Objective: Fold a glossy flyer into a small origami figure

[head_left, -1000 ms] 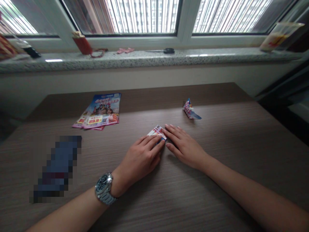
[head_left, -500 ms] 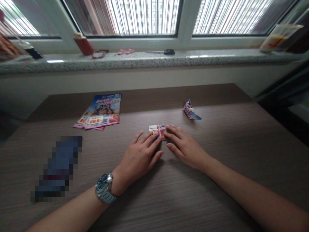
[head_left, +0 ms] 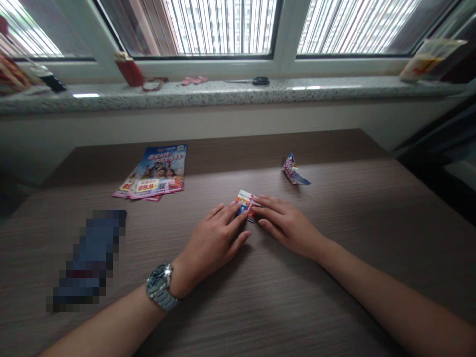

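A small folded piece of printed paper (head_left: 244, 197) lies on the table between my hands, turned at an angle. My left hand (head_left: 215, 233), with a metal watch (head_left: 161, 286) on its wrist, rests its fingertips on the paper's left and near side. The fingers of my right hand (head_left: 286, 223) touch its right edge. Both hands have their fingers stretched out, palms down. Parts of the paper are hidden under the fingertips. Beyond my right hand stands a folded paper shape (head_left: 293, 171) with a pointed tip, printed in similar colours.
Several glossy flyers (head_left: 159, 171) lie in a stack at the far left of the table (head_left: 230, 307). A dark, pixelated object (head_left: 91, 258) lies on the left. On the windowsill (head_left: 208, 99) are scissors (head_left: 260, 81), a red case (head_left: 129, 69) and a plastic cup (head_left: 424, 62).
The folded paper has turned clockwise on the table and shifted slightly right. My fingers have moved a little with it.
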The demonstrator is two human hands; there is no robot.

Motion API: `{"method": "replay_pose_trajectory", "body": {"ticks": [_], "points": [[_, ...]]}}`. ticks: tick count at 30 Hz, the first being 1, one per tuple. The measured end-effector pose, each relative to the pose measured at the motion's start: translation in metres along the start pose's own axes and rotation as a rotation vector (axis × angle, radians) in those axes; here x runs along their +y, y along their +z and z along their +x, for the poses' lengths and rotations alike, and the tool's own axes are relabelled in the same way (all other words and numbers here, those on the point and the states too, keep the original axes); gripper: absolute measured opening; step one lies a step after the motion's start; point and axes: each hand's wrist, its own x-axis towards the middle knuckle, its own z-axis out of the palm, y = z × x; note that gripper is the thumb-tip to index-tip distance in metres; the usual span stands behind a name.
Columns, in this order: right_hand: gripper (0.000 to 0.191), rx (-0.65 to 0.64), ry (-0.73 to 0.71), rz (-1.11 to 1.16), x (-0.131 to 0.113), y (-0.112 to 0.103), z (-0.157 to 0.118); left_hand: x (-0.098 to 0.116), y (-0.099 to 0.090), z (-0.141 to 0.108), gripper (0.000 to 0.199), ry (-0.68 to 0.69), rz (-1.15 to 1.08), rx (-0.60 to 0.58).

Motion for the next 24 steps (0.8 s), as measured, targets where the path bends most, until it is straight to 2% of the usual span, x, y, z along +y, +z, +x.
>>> {"method": "replay_pose_trajectory", "body": {"ticks": [7, 24], "points": [[0.034, -0.008, -0.018, 0.010, 0.012, 0.000, -0.002, -0.001, 0.002, 0.000, 0.042, 0.045, -0.069, 0.036], [0.025, -0.043, -0.120, 0.036, 0.012, -0.008, -0.001, -0.003, 0.000, 0.001, 0.031, 0.086, -0.095, 0.042]]}}
